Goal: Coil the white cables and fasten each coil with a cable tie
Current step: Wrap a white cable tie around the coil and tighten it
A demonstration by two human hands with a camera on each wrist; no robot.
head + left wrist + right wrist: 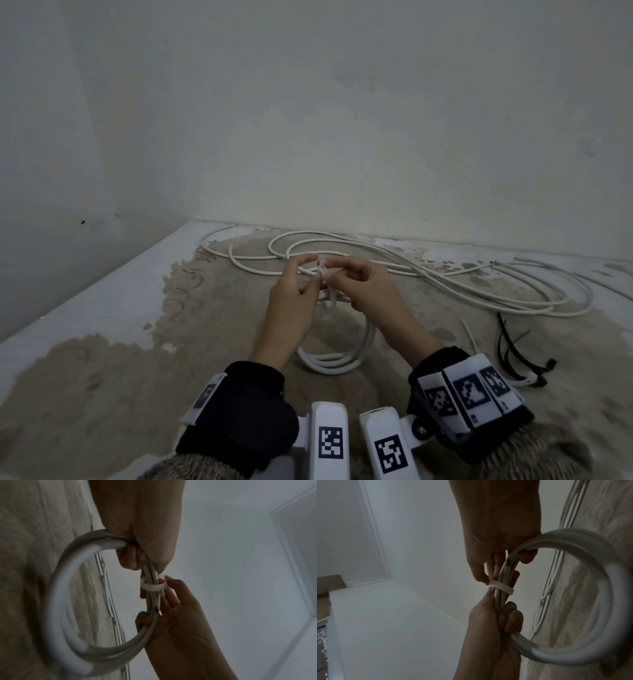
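Coil [334,359] hangs upright from both hands' grip.

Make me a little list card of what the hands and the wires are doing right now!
left hand: grips the white coil
right hand: holds the coil too, fingers at the tie
white cable tie: looped around the coil's strands, between the hands
loose white cables: spread on the floor behind
spare ties: black and white, on the floor at the right
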